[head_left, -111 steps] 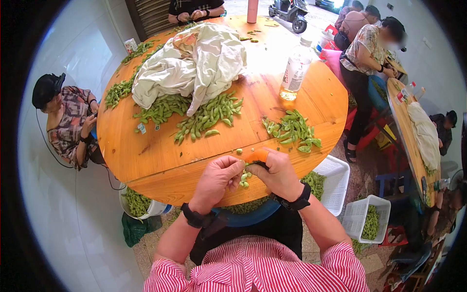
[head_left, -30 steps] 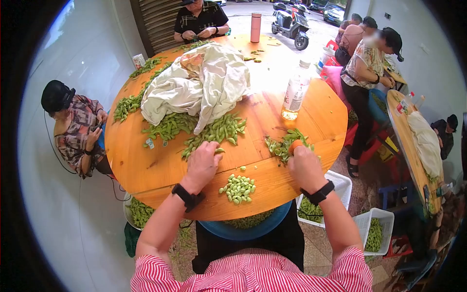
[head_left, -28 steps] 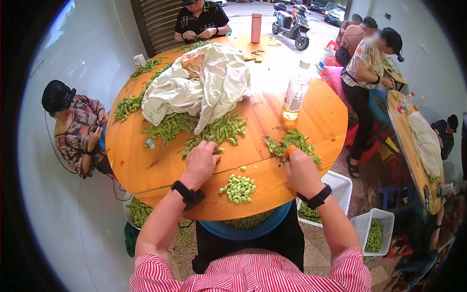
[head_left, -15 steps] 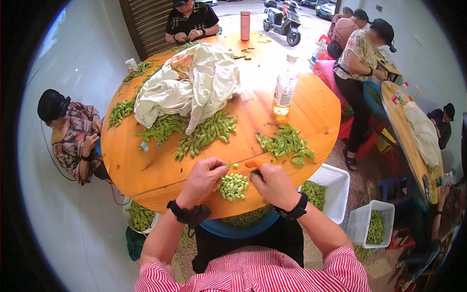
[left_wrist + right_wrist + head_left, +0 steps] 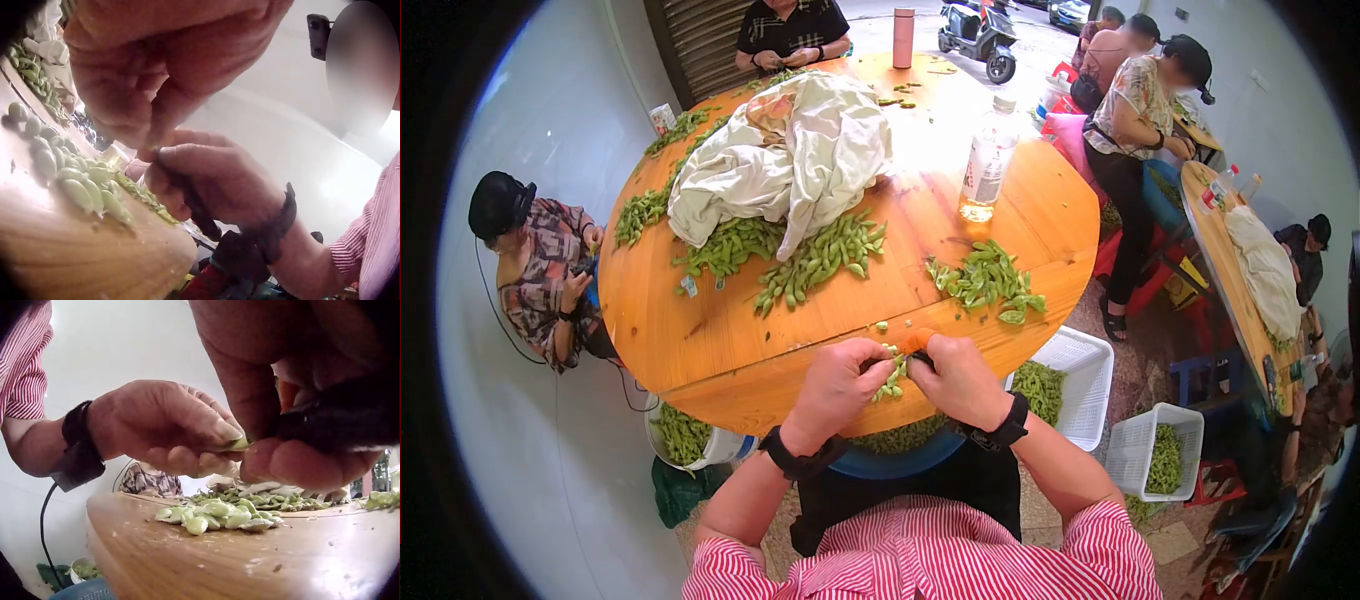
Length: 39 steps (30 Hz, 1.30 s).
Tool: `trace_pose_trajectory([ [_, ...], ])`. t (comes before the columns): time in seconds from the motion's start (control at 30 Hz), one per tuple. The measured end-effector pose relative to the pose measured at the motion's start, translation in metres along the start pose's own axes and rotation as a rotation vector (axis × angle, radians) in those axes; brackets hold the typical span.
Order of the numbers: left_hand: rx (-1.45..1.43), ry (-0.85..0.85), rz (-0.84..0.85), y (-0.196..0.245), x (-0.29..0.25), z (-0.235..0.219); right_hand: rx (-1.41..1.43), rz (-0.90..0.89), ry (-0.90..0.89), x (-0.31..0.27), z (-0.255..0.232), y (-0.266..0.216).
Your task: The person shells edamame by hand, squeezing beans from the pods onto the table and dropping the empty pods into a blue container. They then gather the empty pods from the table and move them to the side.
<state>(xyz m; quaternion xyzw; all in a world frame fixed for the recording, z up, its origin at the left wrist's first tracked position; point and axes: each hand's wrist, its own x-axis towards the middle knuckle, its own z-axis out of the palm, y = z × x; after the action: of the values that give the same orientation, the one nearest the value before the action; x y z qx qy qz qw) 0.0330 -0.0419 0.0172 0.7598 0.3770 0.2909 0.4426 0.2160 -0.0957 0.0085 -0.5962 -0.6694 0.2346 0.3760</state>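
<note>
Both hands meet low over the near edge of the round wooden table (image 5: 700, 352). My left hand (image 5: 840, 385) pinches a small green bean pod (image 5: 239, 444) between thumb and fingers. Against that pod is my right hand (image 5: 965, 385), its fingers curled round a slim dark tool (image 5: 197, 209) whose tip is hidden between the hands. An orange cover (image 5: 917, 341) is on a right finger. Shelled pale green beans (image 5: 215, 519) lie in a small pile on the wood just under the hands, partly hidden in the head view.
Whole pods (image 5: 825, 257) spill from under a cream cloth (image 5: 780, 150). A heap of loose green pods (image 5: 990, 280) lies right, below a drink bottle (image 5: 988, 165). Under the table edge sits a blue basin (image 5: 900, 462); white baskets (image 5: 1090, 385) stand right. Other people sit around.
The left hand has come back from the pod pile with a pod, and the right hand from the right-hand heap. They have come together over the shelled beans.
</note>
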Motion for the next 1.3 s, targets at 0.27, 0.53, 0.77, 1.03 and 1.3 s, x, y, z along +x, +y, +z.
trace_pose_trajectory([
  [0.27,0.341,0.109,0.270,0.011,-0.007,0.014,-0.187,-0.058,0.001,-0.005,0.005,-0.006],
  [0.53,0.072,0.076,0.154,-0.007,-0.007,0.015,-0.074,-0.078,-0.031,-0.004,0.000,0.003],
  [0.77,-0.799,-0.236,-0.367,-0.013,-0.001,-0.003,0.403,0.029,-0.207,-0.003,-0.011,0.012],
  [1.03,-0.071,-0.080,0.098,-0.005,-0.004,0.008,0.463,0.201,-0.247,0.002,-0.016,0.014],
  [1.3,0.106,0.136,0.273,-0.007,-0.007,0.022,0.373,0.210,-0.088,-0.001,0.002,0.014],
])
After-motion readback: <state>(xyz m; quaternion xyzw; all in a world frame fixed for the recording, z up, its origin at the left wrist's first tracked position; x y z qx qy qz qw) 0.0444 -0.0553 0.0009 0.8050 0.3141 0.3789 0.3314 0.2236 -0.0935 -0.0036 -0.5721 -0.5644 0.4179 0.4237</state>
